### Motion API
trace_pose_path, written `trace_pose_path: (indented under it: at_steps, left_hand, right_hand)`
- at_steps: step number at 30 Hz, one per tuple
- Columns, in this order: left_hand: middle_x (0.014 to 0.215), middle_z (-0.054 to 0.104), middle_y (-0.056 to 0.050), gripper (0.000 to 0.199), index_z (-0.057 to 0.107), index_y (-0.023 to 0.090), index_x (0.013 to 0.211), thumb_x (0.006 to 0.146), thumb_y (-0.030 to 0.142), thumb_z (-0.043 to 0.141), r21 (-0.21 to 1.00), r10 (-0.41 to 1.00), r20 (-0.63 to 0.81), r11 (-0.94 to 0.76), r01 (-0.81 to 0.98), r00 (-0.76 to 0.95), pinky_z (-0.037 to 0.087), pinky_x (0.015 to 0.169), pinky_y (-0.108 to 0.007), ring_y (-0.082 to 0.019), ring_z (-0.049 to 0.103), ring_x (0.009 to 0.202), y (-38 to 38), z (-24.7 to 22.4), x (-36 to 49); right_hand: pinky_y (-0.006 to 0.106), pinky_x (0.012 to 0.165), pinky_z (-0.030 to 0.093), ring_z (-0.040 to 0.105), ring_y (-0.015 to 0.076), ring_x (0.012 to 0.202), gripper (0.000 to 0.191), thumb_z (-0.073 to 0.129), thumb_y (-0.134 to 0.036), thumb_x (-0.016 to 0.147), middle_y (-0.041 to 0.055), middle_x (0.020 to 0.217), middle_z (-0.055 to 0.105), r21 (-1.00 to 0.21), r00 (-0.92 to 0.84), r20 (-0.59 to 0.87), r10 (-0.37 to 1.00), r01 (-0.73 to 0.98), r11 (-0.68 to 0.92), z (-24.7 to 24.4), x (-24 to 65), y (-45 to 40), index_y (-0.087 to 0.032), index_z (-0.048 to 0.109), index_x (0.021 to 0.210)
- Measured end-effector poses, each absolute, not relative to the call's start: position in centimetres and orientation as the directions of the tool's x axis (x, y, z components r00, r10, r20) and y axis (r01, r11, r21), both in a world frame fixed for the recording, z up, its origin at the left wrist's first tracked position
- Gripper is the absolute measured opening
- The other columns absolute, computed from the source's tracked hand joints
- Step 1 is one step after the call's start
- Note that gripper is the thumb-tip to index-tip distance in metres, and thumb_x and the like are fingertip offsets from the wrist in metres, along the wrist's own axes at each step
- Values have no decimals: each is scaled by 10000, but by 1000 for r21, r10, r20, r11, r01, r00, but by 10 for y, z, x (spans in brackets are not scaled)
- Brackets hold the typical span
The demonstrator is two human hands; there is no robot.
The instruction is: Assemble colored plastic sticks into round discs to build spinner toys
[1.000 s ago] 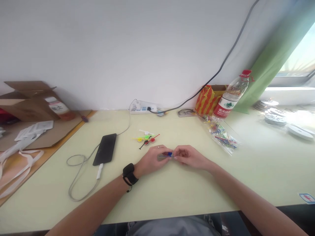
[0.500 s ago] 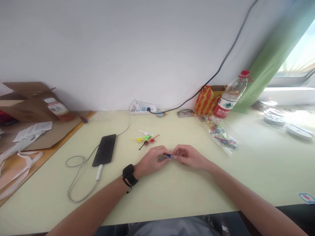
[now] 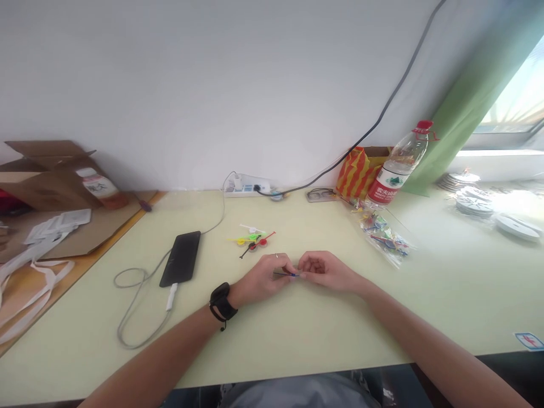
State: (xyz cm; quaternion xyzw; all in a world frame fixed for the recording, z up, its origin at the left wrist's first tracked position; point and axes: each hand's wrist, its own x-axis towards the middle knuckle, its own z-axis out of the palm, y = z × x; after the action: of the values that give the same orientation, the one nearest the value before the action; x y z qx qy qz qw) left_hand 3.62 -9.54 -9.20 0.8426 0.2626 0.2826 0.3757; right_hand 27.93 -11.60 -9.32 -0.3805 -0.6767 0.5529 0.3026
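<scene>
A small blue plastic piece with a thin dark stem [image 3: 280, 274] is pinched between the thumb and index finger of my left hand [image 3: 267, 276]. Thumb and fingertips of my right hand [image 3: 322, 271] close on the same piece's right end, and most of it is hidden by the fingers. Just beyond my left hand lies a little group of similar stemmed pieces with round heads: a red piece [image 3: 264, 241], a yellow piece [image 3: 240, 242], a black piece [image 3: 251, 247], a white piece [image 3: 252, 230] and a green one.
To the left, a black phone [image 3: 182, 258] is plugged into a cable, near a cardboard box [image 3: 46, 187]. A power strip [image 3: 246, 186] sits against the wall. On the right are glasses [image 3: 319, 195], a water bottle [image 3: 391, 175], bags of coloured pieces [image 3: 386, 241] and stacked white discs [image 3: 472, 203].
The blue piece has turned between my fingers, and less of its blue part shows now. My left fingertips have shifted slightly; both hands stay close together.
</scene>
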Motion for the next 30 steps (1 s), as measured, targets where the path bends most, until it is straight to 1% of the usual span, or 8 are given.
trace_pose_path:
  at_steps: [4, 8, 12, 16, 19, 24, 28, 30]
  left_hand:
    - [947, 709, -67, 137, 707, 188, 977, 962, 319, 669, 801, 658, 266, -558, 219, 704, 564, 793, -312, -178, 677, 856, -97, -91, 37]
    - [1023, 712, -83, 214, 706, 197, 1071, 923, 351, 727, 822, 670, 269, -534, 198, 692, 579, 880, -356, -199, 685, 928, -98, -88, 38]
    - [1142, 713, -104, 220, 708, 197, 1114, 974, 359, 659, 878, 688, 235, -454, 154, 686, 581, 904, -367, -185, 686, 925, -99, -88, 39]
    - [1103, 724, -87, 216, 716, 197, 1098, 964, 362, 678, 909, 711, 189, -388, 154, 678, 580, 904, -365, -186, 685, 927, -96, -90, 41]
    - [1071, 726, -80, 212, 714, 192, 1086, 965, 363, 681, 920, 739, 178, -358, 156, 649, 570, 920, -357, -187, 679, 951, -94, -93, 42]
    - [1046, 715, -78, 205, 699, 179, 1064, 958, 353, 695, 947, 778, 179, -303, 110, 603, 562, 924, -347, -185, 672, 963, -92, -95, 41]
    - [1039, 708, -75, 204, 699, 179, 1060, 950, 350, 708, 956, 777, 178, -282, 81, 604, 562, 929, -352, -188, 672, 967, -93, -95, 42]
    - [1033, 708, -74, 201, 700, 179, 1049, 943, 349, 718, 958, 781, 184, -279, 68, 597, 564, 926, -351, -189, 675, 963, -93, -95, 42]
  right_hand:
    - [284, 636, 435, 528, 141, 688, 394, 761, -565, 850, 1, 774, 602, -980, -526, -11, 851, 174, 95, -93, 279, -116, -192, 664, 933]
    - [277, 577, 395, 482, 124, 612, 366, 712, -557, 892, -13, 741, 573, -974, -486, -4, 874, 200, 106, -91, 281, -115, -198, 657, 945]
    - [271, 549, 380, 457, 124, 591, 326, 685, -517, 916, -22, 717, 553, -958, -427, 46, 903, 237, 161, -90, 282, -113, -206, 648, 1004]
    - [265, 524, 392, 476, 100, 580, 355, 664, -512, 924, 27, 973, 631, -969, -414, 46, 909, 201, 141, -93, 282, -114, -229, 603, 1130]
    - [266, 532, 410, 499, 93, 610, 390, 649, -512, 933, 52, 1144, 598, -969, -360, 57, 931, 204, 138, -95, 281, -114, -255, 566, 1214]
    - [286, 574, 393, 443, 100, 607, 354, 597, -487, 976, 10, 959, 558, -938, -314, 126, 941, 270, 216, -96, 281, -115, -251, 606, 1240]
    - [285, 597, 423, 461, 102, 620, 622, 589, -468, 985, 2, 1036, 554, -963, -278, 150, 949, 175, 203, -98, 279, -118, -354, 357, 1550]
    - [283, 598, 416, 461, 105, 618, 505, 596, -486, 981, -2, 993, 567, -966, -289, 142, 947, 169, 196, -98, 278, -119, -324, 504, 1451]
